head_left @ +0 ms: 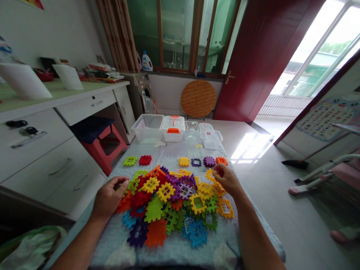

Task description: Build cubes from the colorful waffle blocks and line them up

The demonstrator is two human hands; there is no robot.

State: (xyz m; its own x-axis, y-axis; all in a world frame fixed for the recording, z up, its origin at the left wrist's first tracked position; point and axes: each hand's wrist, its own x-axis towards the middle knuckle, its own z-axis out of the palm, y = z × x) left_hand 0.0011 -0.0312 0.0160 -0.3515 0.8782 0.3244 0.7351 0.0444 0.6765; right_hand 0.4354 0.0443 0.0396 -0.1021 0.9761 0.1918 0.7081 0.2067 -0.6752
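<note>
The left hand (108, 197) lies half curled at the edge of a pile of bright plastic building blocks (165, 202). The right hand (227, 179) bends over the pile. You cannot tell if either hand grips a block. The pile sits on a pale blue blanket (165, 257). Farther on, single blocks (196, 162) sit spaced out in a row, apart from the pile, before clear plastic boxes (147, 127). No words can be read.

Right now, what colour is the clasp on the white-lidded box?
Orange clasp, best in head view.

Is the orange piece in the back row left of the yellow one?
No, the orange piece sits at the right end of the row, to the right of the yellow piece.
</note>
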